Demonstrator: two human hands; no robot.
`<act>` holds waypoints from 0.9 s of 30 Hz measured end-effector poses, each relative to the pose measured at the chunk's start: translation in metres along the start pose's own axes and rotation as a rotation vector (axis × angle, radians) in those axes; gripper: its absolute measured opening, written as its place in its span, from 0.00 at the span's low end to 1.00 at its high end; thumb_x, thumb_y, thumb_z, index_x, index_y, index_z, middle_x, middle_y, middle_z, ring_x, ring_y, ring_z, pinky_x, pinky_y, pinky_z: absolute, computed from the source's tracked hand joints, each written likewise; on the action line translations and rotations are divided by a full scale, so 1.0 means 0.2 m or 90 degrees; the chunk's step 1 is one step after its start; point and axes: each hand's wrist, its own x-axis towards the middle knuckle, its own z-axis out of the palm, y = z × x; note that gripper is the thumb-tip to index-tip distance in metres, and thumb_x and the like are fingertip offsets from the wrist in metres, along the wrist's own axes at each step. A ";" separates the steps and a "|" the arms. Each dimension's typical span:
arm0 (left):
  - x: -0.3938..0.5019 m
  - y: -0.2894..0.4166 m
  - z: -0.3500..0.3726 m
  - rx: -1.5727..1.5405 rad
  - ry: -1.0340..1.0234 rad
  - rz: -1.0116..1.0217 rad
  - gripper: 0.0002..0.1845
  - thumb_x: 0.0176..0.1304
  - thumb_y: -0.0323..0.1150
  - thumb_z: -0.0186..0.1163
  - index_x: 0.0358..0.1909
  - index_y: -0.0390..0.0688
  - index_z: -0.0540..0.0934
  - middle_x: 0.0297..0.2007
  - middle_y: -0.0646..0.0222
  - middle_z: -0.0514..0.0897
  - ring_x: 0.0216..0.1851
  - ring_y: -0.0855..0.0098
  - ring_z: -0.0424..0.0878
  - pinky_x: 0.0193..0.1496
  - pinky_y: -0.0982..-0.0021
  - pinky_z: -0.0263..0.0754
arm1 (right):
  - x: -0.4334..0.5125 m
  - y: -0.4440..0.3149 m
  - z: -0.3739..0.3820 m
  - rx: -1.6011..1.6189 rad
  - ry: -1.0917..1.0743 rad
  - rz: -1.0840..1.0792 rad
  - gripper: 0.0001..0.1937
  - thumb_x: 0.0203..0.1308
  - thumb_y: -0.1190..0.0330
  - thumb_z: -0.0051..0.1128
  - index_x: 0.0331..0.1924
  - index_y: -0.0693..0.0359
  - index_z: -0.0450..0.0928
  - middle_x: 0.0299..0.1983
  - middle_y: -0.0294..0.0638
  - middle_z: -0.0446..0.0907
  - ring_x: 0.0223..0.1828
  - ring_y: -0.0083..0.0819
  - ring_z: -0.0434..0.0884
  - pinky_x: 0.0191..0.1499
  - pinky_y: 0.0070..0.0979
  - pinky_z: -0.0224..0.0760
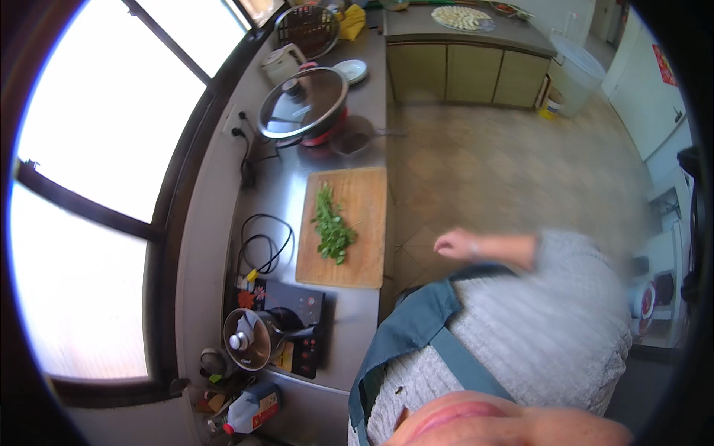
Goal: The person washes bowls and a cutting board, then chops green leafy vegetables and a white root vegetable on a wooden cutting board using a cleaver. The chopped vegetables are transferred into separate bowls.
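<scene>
My right hand (454, 244) hangs in the air over the floor, to the right of the counter's edge. Its fingers are loosely curled and a little blurred, and nothing shows in it. My left hand is out of view. Nearest to the right hand is a wooden cutting board (368, 223), lying flat on the metal counter (348, 334). A bunch of leafy green herbs (333, 226) rests on the board. Closer to me, a lidded saucepan (251, 340) stands on a black induction cooktop (304, 304), its handle pointing towards the counter edge.
A large lidded electric pan (307, 103) stands beyond the board, near white plates (351, 71) and a kettle (283, 62). A black cable (268, 245) loops by the wall. Below lies a plastic jug (251, 410). The far counter (410, 25) holds dumplings (462, 18).
</scene>
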 end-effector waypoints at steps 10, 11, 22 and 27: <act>-0.87 -0.01 1.58 -0.118 -0.624 0.058 0.28 0.68 0.43 0.54 0.65 0.40 0.65 0.38 0.68 0.82 0.31 0.81 0.77 0.34 0.80 0.75 | -0.47 1.05 -0.79 0.077 0.137 0.157 0.12 0.57 0.62 0.56 0.41 0.57 0.82 0.34 0.42 0.85 0.36 0.33 0.84 0.41 0.29 0.76; -1.07 0.02 1.77 -0.074 -0.651 0.135 0.31 0.67 0.47 0.55 0.64 0.38 0.65 0.37 0.65 0.83 0.30 0.78 0.79 0.34 0.79 0.75 | -0.51 1.11 -0.88 0.084 0.166 0.195 0.11 0.57 0.62 0.56 0.41 0.57 0.82 0.34 0.42 0.85 0.35 0.32 0.84 0.40 0.29 0.77; -2.60 -0.30 3.97 0.052 -1.247 0.228 0.16 0.65 0.32 0.56 0.52 0.36 0.76 0.36 0.65 0.84 0.35 0.78 0.81 0.39 0.77 0.76 | -0.57 1.68 -1.44 0.273 0.385 0.354 0.11 0.60 0.65 0.56 0.42 0.63 0.81 0.29 0.36 0.83 0.30 0.19 0.79 0.34 0.20 0.72; -2.97 -0.92 4.96 0.144 -1.345 0.118 0.17 0.67 0.34 0.54 0.53 0.35 0.75 0.36 0.67 0.83 0.34 0.79 0.80 0.38 0.78 0.76 | -0.37 2.06 -1.65 0.279 0.457 0.381 0.12 0.60 0.65 0.57 0.42 0.65 0.81 0.31 0.38 0.82 0.33 0.22 0.79 0.38 0.20 0.72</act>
